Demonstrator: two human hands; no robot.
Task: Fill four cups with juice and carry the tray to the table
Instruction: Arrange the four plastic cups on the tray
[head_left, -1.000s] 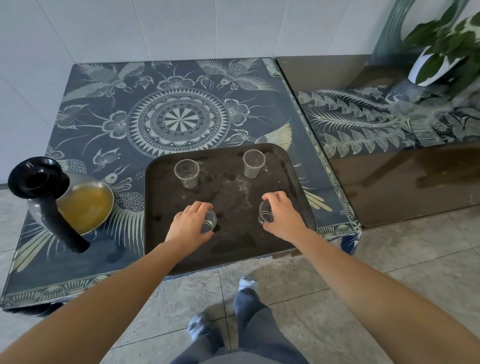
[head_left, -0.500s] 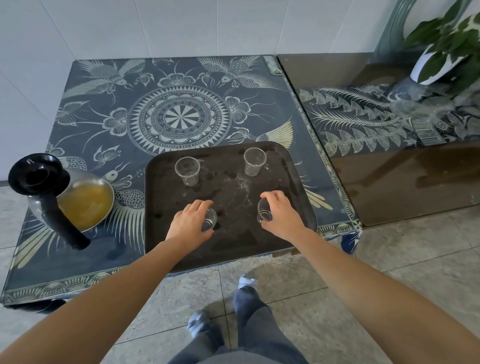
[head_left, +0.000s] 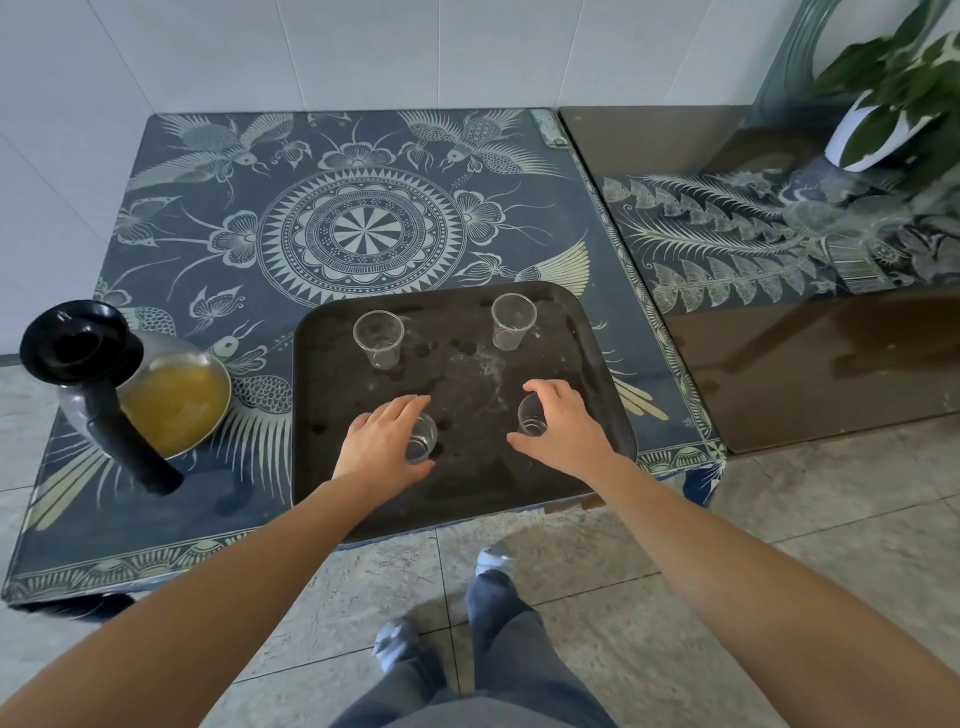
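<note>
A dark tray (head_left: 582, 364) lies on the patterned low table, its front edge over the table's rim. Four clear, empty plastic cups stand on the tray. The far-left cup (head_left: 378, 339) and the far-right cup (head_left: 512, 321) stand untouched. My left hand (head_left: 382, 441) curves around the near-left cup (head_left: 423, 440) with its fingers spread. My right hand (head_left: 569, 428) curves around the near-right cup (head_left: 530, 415), also with fingers apart. A glass jug of orange juice (head_left: 171, 402) with a black lid and handle stands left of the tray.
The blue patterned table (head_left: 363, 234) fills the back and left. A brown glass-topped table (head_left: 805, 353) adjoins it on the right, with a potted plant (head_left: 883, 119) at its far corner. Tiled floor and my feet (head_left: 493, 561) lie below.
Both hands have loosened from the two near cups: their fingers have spread apart while the cups stay standing on the tray. The jug and far cups have not moved.
</note>
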